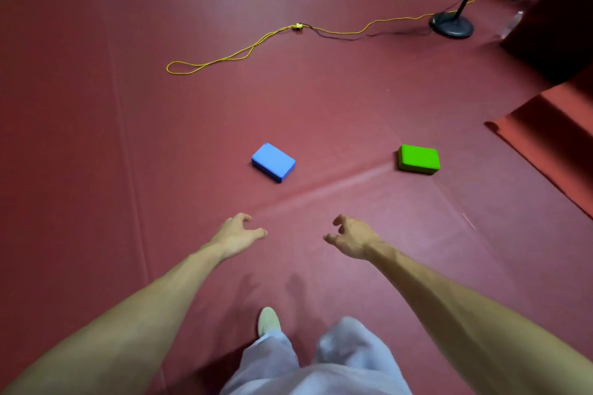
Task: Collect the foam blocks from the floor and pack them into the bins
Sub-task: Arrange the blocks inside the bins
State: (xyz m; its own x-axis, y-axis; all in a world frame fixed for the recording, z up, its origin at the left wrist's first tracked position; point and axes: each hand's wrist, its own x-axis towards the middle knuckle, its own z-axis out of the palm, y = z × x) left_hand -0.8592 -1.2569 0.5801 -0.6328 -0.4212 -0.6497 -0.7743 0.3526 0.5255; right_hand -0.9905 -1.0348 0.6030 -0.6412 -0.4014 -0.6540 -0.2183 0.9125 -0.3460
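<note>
My left hand (236, 234) and right hand (351, 236) hang loosely curled, empty (blue block (273, 162) lies ahead, nearer left).

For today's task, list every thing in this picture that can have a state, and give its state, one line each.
Blue foam block: flat on the floor, untouched.
Green foam block: flat on the floor, untouched.
Left hand: empty, fingers loosely curled.
Right hand: empty, fingers loosely curled.
Yellow cord: slack on the floor, looped at one end.
Black stand: upright.
</note>
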